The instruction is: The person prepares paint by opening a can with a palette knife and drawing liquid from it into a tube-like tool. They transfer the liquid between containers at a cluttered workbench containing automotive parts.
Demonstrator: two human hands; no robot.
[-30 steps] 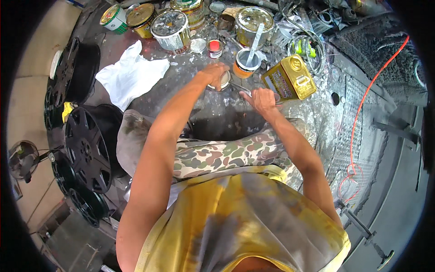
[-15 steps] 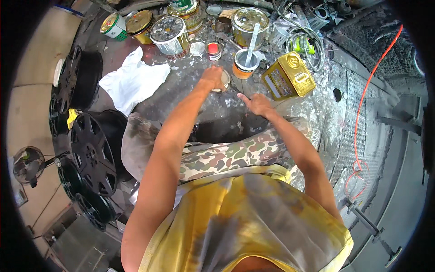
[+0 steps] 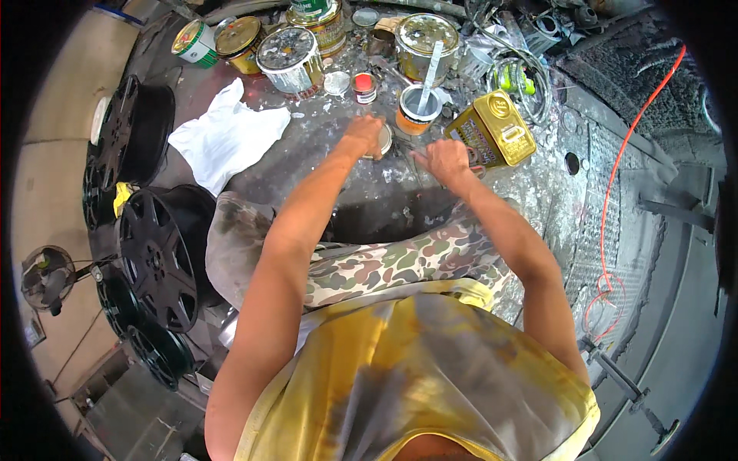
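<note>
My left hand (image 3: 363,134) is closed round a small round tin (image 3: 384,140) with a pale top on the stained work surface. My right hand (image 3: 444,160) is closed on a tool (image 3: 477,166), mostly hidden under my palm, with its thin shaft reaching toward the tin. Just beyond my hands stand an orange-banded pot (image 3: 411,119) with a pale stick (image 3: 430,73) in grey contents, and a small red-lidded can (image 3: 363,88). A gold rectangular can (image 3: 503,138) stands beside my right hand.
Several paint cans (image 3: 286,65) line the back. A white cloth (image 3: 223,138) and black wheels (image 3: 160,257) lie to my left. Coiled hoses (image 3: 530,92) are at the back right, and an orange cable (image 3: 611,180) runs down the right side.
Since half a second ago my right hand has risen slightly toward the gold can, its grip kept on the tool. My left hand stays on the tin.
</note>
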